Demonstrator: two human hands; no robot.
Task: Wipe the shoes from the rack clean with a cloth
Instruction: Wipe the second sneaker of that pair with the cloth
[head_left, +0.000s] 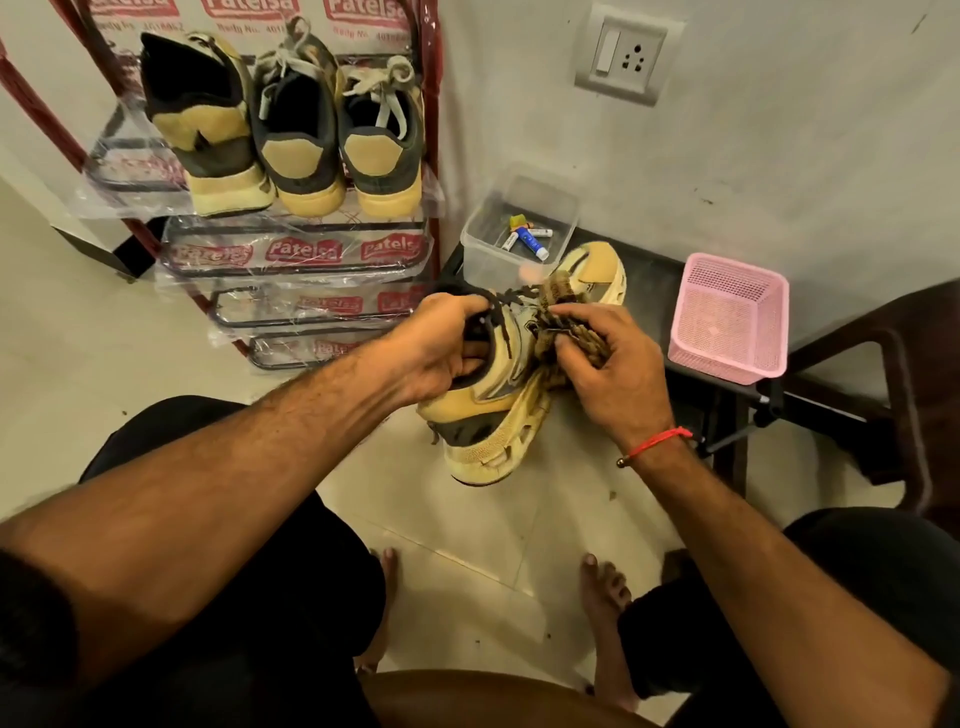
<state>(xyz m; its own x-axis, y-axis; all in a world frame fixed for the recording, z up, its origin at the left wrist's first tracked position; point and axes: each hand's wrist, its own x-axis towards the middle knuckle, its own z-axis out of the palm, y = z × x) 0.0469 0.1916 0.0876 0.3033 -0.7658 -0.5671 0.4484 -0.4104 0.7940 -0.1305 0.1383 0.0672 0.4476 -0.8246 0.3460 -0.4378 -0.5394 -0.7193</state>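
Upper left of the frame: a red-framed shoe rack (298, 249), its tiers wrapped in clear printed plastic. Three tan-and-dark shoes (283, 124) stand on the top tier, heels toward the camera, side by side and touching; the two on the right have pale laces.

Centre of the frame: the left hand (447, 345) grips a tan sneaker (493, 415) at the collar, fingers curled into the opening, thumb on the outside near the dark laces. The sneaker is held in the air above the pale tiled floor (467, 545), heel and thick yellow sole toward the camera, toe pointing away.

Just right of centre: the right hand (608, 364) clamps a bunched brown patterned cloth (576, 332) against the sneaker's outer side, fingers curled round the fabric. A red thread band (657, 441) circles that wrist. The two hands lie close together, one on each side of the shoe.

Behind the hands, a clear plastic box (519, 218) stands on a dark low table (654, 270); it holds small tubes, their labels too small to read.

Right of the frame: a pink mesh basket (727, 317) sits on the same table, near its front edge. A wall socket plate (628, 54) is fixed to the wall at upper right.

Bottom of the frame: bare feet on the tiles, dark shorts over both knees.
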